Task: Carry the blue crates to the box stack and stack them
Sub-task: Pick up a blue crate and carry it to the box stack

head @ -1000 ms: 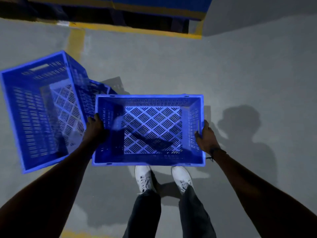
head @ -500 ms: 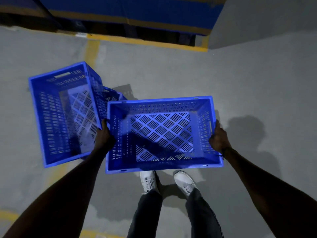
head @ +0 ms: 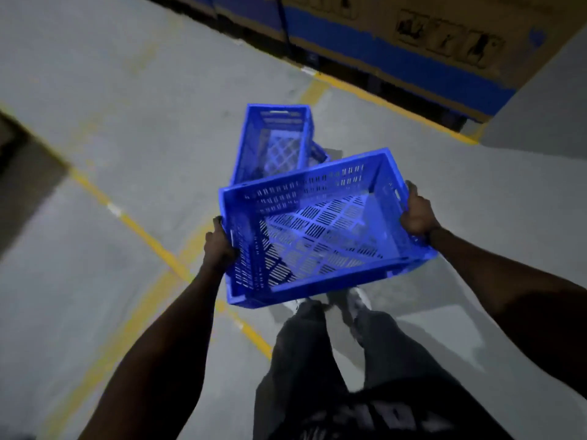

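I hold an empty blue slotted crate (head: pixel 320 239) in front of my waist, tilted with its right end higher. My left hand (head: pixel 219 246) grips its left short side and my right hand (head: pixel 417 211) grips the rim of its right short side. Beyond it a second blue crate (head: pixel 273 141) leans tilted on the grey floor, its open top facing me, resting against another blue crate (head: pixel 319 154) of which only a corner shows. Cardboard boxes with a blue band (head: pixel 397 42) stand along the back.
Yellow floor lines (head: pixel 152 242) cross the grey concrete to my left and run along the foot of the boxes. A grey wall (head: pixel 546 109) rises at the right. A dark patch (head: pixel 19 173) lies at the far left. My legs and white shoes are below the crate.
The view has swung left: the floor crates now lie straight ahead instead of at my left, and the boxes show more. The held crate has tilted, right end up.
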`<state>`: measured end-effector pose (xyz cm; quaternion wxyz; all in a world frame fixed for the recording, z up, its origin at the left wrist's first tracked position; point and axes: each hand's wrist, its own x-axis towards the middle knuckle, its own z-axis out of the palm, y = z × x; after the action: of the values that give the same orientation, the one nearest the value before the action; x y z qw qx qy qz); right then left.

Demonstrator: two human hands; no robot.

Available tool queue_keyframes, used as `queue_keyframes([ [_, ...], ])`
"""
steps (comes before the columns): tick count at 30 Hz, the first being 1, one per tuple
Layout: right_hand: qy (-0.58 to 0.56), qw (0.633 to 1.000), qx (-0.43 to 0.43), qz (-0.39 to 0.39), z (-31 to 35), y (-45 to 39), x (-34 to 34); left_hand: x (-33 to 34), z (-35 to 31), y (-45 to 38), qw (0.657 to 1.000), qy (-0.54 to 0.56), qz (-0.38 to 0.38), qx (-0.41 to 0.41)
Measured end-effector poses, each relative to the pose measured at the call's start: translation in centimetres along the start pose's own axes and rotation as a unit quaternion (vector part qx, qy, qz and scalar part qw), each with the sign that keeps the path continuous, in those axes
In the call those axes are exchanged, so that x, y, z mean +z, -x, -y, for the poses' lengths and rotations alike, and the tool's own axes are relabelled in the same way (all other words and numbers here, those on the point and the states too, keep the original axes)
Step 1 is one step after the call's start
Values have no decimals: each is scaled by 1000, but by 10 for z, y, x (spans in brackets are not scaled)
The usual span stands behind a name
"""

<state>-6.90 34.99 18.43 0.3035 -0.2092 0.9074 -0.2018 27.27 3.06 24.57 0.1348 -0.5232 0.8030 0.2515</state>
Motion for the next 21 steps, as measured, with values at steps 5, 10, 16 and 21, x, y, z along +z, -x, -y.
queue_keyframes([
  [5, 66, 980, -180, 50, 141, 41, -2, -38, 123, 127, 987, 84, -58, -123],
  [10, 115, 928, -337, 112, 300, 108, 49, -43, 247, 256, 940, 200, -117, -251],
  [16, 158, 840, -485, 184, 467, 221, 173, -18, 368, 400, 851, 323, -229, -344],
  [21, 171, 735, -615, 226, 570, 330, 285, 8, 442, 494, 770, 383, -291, -420],
])
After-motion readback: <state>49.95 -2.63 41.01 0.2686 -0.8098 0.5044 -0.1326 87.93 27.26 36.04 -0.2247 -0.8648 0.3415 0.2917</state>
